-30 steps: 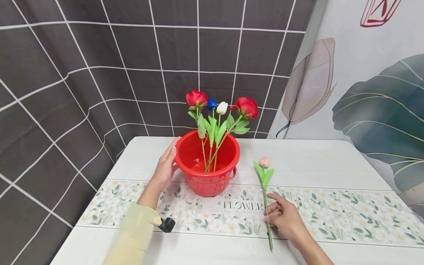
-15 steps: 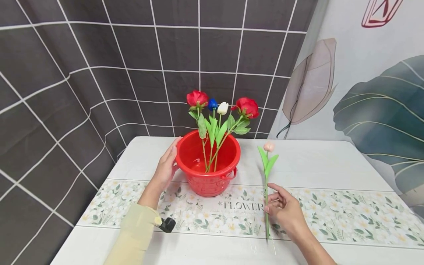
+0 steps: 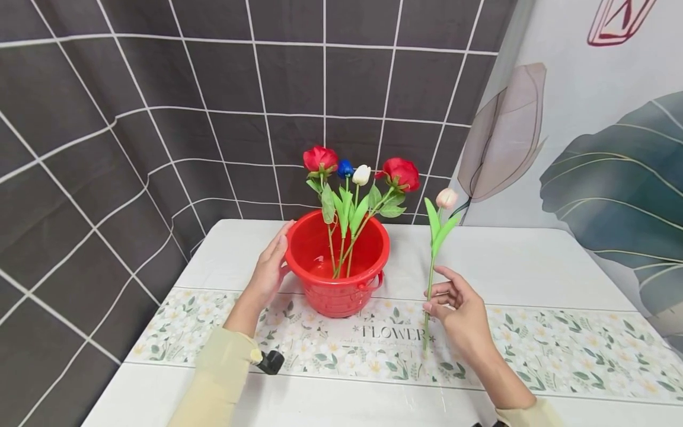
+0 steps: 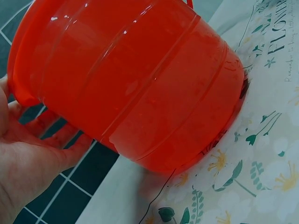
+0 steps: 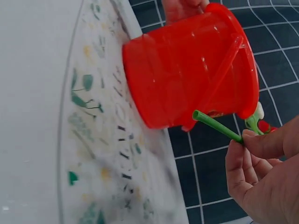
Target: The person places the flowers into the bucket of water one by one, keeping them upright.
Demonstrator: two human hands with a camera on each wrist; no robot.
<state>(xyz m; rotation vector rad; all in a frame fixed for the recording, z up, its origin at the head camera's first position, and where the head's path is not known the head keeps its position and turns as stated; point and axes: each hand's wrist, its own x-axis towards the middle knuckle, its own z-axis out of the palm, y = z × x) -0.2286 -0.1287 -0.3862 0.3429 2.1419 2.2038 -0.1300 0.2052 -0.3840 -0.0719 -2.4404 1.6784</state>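
Note:
A red bucket (image 3: 338,296) stands upright on the table, holding two red roses (image 3: 321,159), a blue tulip (image 3: 345,169) and a white tulip (image 3: 361,174). My left hand (image 3: 267,270) rests against the bucket's left side just below the rim, fingers fairly straight; the left wrist view has its fingers (image 4: 70,149) along the wall. To the right of the bucket, my right hand (image 3: 461,311) pinches the green stem of a pink tulip (image 3: 446,198) between thumb and fingers. The tulip is upright, leaning slightly right. In the right wrist view the stem's cut end (image 5: 205,119) sticks out past the fingertips.
A white table (image 3: 533,261) carries a floral printed band (image 3: 565,344) lettered FLOWER. Dark tiled cloth (image 3: 224,77) hangs behind and at the left, and a leaf-printed curtain (image 3: 576,196) at the right. The bucket's red handle (image 3: 377,280) hangs on its right side.
My right hand has raised the pink tulip from near the tabletop and brought it more upright, its bloom now higher. The left hand stays at the bucket, and the bucket has not moved.

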